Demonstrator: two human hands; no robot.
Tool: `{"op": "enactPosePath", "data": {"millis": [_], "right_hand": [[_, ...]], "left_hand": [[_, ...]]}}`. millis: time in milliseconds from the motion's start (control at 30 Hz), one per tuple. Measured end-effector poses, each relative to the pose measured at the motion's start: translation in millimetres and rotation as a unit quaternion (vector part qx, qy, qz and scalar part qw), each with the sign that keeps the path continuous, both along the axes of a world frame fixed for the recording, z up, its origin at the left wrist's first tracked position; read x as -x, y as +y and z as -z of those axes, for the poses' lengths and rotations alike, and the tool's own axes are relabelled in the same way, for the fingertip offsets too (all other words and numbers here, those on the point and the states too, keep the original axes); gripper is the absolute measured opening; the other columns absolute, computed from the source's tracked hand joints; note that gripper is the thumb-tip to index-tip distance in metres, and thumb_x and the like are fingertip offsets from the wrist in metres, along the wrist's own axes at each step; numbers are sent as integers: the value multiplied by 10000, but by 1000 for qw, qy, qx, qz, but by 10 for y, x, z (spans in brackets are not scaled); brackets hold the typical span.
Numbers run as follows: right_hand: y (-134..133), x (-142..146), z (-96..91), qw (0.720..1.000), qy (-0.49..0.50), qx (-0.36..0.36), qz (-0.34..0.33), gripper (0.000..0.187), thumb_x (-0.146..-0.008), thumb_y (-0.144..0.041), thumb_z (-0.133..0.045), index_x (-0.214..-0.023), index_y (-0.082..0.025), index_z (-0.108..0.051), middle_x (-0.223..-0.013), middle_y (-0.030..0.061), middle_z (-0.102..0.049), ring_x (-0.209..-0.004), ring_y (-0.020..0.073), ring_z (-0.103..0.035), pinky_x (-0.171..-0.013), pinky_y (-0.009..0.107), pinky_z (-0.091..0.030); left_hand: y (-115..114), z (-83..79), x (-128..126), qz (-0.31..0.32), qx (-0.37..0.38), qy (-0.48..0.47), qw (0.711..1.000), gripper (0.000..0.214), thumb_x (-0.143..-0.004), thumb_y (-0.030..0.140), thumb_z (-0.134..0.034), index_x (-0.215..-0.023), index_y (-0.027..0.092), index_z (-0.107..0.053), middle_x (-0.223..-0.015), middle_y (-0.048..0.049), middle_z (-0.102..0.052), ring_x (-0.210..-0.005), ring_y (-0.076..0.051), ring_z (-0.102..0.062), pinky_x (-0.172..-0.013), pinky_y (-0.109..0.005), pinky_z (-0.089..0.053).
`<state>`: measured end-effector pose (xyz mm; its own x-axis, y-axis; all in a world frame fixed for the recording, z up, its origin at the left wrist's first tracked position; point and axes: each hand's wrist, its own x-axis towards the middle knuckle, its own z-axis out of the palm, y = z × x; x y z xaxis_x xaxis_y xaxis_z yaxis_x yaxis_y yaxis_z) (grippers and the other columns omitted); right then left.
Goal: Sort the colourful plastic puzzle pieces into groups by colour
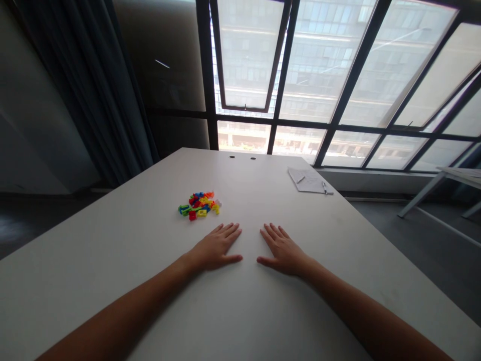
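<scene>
My left hand lies palm down on the white table, fingers spread and holding nothing. Just beyond it, slightly to the left, is a small heap of colourful plastic building pieces in red, yellow, blue, green and orange. The pieces are too small for their exact shape to show. My right hand also rests flat on the tabletop, thumb out, with nothing in it. A gap separates the two hands, and neither touches the heap.
White paper sheets lie near the table's far right edge, with a pen on them. Two dark round holes are set in the far end of the tabletop. A dark curtain hangs at left; windows line the back. Another table stands at right.
</scene>
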<state>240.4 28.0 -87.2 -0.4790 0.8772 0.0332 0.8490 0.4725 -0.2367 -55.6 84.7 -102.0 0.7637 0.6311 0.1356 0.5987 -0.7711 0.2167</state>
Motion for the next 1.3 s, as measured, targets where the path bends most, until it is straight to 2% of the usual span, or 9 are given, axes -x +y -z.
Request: {"op": "enactPosePath", "data": {"millis": [200, 533, 933, 1300], "right_hand": [[6, 13, -16, 1000, -9, 6, 5, 995, -898, -820, -385, -1615, -142, -264, -1669, 147, -189, -1556, 333, -125, -1268, 487, -94], [6, 8, 5, 1000, 3, -6, 2, 949, -908, -793, -421, -1612, -172, -284, -1663, 137, -219, -1552, 330, -149, -1263, 502, -120], [26, 37, -2, 1000, -3, -2, 13, 960, -899, -811, -402, -1603, -165, -310, -1662, 141, -234, -1548, 339, -162, -1263, 507, -116], [36, 53, -10, 1000, -24, -2, 19, 946, -915, -809, -355, -1598, -155, -323, -1662, 149, -234, -1546, 341, -170, -1260, 506, -113]], "left_hand": [[0, -12, -6, -3, 7, 7, 1000, 865, -926, 764, -427, -1612, 263, -264, -1653, -96, -236, -1524, -299, -256, -1257, -479, -183], [10, 23, 5, 0, -3, -6, 1000, 845, -929, 755, -434, -1606, 271, -287, -1648, -92, -258, -1516, -299, -278, -1254, -472, -198], [-2, -36, -14, -8, 10, 6, 1000, 859, -926, 771, -411, -1606, 263, -285, -1655, -75, -247, -1521, -292, -269, -1254, -466, -191], [-22, -23, -31, -20, -4, -5, 1000, 842, -914, 776, -435, -1585, 275, -343, -1638, -79, -312, -1499, -302, -318, -1248, -467, -217]]}}
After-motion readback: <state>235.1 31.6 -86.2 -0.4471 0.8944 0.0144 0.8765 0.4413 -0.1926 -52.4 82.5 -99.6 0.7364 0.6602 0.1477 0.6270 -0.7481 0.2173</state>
